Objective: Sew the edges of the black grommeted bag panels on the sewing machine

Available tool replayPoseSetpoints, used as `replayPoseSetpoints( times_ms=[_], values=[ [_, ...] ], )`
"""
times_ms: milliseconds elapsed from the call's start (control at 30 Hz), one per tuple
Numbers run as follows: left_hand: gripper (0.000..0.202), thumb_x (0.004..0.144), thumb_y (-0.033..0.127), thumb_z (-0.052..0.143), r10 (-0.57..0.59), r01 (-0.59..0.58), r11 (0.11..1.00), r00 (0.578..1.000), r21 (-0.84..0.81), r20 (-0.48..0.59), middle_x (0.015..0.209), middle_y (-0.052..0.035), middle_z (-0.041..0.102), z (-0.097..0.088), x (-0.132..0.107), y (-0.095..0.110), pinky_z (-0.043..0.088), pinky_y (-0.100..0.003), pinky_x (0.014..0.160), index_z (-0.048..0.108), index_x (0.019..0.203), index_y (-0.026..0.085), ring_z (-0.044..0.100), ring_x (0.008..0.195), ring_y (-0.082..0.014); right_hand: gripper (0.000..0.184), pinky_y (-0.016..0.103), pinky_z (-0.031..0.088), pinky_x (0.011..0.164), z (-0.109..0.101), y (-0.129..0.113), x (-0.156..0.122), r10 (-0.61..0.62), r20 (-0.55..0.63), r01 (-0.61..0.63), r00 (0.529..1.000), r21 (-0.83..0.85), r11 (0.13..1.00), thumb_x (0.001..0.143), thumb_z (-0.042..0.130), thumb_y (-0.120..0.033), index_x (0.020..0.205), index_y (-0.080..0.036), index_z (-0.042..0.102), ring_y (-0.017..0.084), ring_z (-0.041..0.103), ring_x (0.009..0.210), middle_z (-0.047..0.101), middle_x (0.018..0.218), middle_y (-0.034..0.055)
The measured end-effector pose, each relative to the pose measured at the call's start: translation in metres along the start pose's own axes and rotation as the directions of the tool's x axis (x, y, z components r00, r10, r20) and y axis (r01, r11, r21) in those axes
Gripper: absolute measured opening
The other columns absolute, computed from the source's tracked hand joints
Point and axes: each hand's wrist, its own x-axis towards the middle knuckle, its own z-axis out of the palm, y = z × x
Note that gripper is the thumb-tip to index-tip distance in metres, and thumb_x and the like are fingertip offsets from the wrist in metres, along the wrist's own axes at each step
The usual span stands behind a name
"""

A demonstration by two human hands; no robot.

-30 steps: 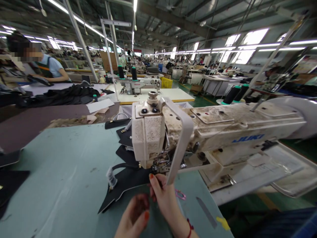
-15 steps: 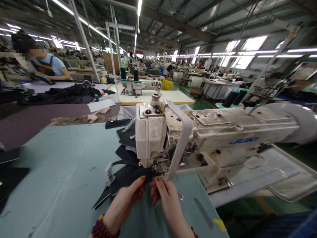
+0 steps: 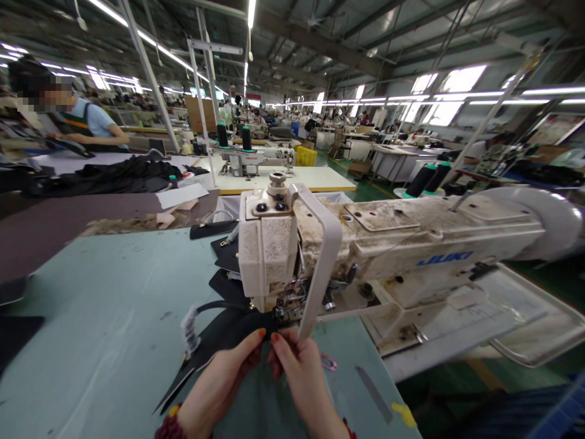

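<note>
Up at the sewing machine [image 3: 393,228], left hand [image 3: 229,367] pinching the black panel [image 3: 231,326]; right hand [image 3: 295,361], can't tell!
Looks light, bendy, perhaps slick: best pinched along that near edge.

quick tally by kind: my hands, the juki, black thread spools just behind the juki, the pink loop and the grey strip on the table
Hands: 2, left hand and right hand
JUKI machine: 1
Black thread spools: 2
Pink loop: 1
Grey strip: 1
Total: 7
</note>
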Motion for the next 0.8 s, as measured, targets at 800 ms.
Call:
replayPoseSetpoints(
  times_ms=[800],
  values=[
    [0.033, 0.06, 0.044, 0.082, 0.006, -0.006, 1.0, 1.0, -0.01, -0.031, 0.06, -0.0013, 0.062, 0.006, 0.013, 0.008, 0.046, -0.026, 0.064, 0.071, 0.059, 0.013, 0.05, 0.062, -0.0139, 0.066, 0.017, 0.035, 0.038, 0.01, -0.01, 0.01, -0.018, -0.093, 0.014, 0.995, -0.047, 0.999, 0.067, 0.055, -0.077, 0.064, -0.011, 0.056, 0.008, 0.047, 0.04, 0.054, 0.052, 0.0043]
  ],
)
